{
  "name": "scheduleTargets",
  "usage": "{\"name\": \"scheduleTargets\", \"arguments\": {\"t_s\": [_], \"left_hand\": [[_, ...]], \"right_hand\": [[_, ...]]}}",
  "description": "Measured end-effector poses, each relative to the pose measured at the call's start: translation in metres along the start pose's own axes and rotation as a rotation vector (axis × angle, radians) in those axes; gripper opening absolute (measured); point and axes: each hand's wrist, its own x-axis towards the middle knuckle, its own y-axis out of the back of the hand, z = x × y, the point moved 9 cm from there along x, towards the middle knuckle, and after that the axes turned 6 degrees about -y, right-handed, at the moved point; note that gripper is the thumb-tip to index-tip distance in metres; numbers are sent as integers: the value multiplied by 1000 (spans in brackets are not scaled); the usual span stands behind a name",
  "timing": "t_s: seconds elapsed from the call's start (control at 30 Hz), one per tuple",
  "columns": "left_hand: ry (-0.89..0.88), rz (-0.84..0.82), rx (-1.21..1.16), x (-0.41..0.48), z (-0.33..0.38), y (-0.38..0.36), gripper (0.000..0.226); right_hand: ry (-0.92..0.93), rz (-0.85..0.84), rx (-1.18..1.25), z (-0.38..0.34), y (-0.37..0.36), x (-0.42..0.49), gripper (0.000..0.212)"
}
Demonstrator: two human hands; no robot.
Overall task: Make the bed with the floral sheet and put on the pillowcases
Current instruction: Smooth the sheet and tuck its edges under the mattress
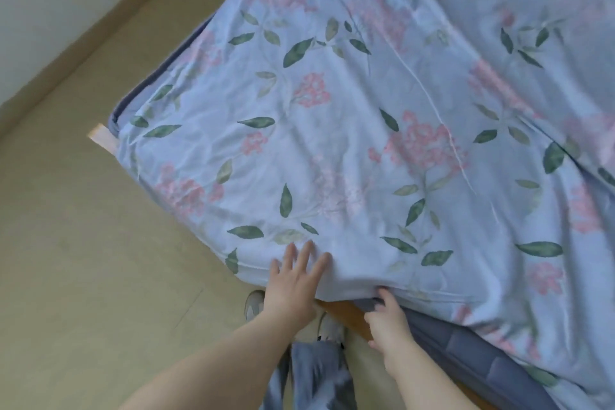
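Blue floral sheet, lightly creased

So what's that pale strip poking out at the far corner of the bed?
Start at the bed under the floral sheet and follow its near edge left, past the left hand, to the far corner. The pale wooden strip juts out over the floor there. It is bare and light, unlike the darker wooden rail by the right hand.

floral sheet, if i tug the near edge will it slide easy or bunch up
The floral sheet is probably limp and light: it creases and drapes over the mattress edge. It would likely bunch where the left hand presses flat.
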Motion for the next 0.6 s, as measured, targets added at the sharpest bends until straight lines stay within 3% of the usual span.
{"name": "scheduleTargets", "arguments": {"t_s": [0.1,0.2,0.27,0.33,0.4,0.43,0.53,0.6], "left_hand": [[18,15,133,19,6,2,63],[21,106,169,34,7,42,27],[15,133,117,48,5,77,21],[0,108,20,62,7,99,20],[-47,32,-94,68,24,94,13],[-89,-34,-149,67,36,81,16],[-179,-211,-43,56,68,28,77],[-149,-158,141,52,76,18,76]], "right_hand": [[182,24,-110,-9,8,9,55],[265,137,-261,-18,33,6,31],[300,160,-347,-24,44,5,21],[313,156,-464,-28,50,3,27],[362,186,-547,-34,57,3,46],[393,203,-574,-38,59,1,55],[444,209,-628,-45,66,-3,69],[468,201,-629,-47,69,1,73]]}}
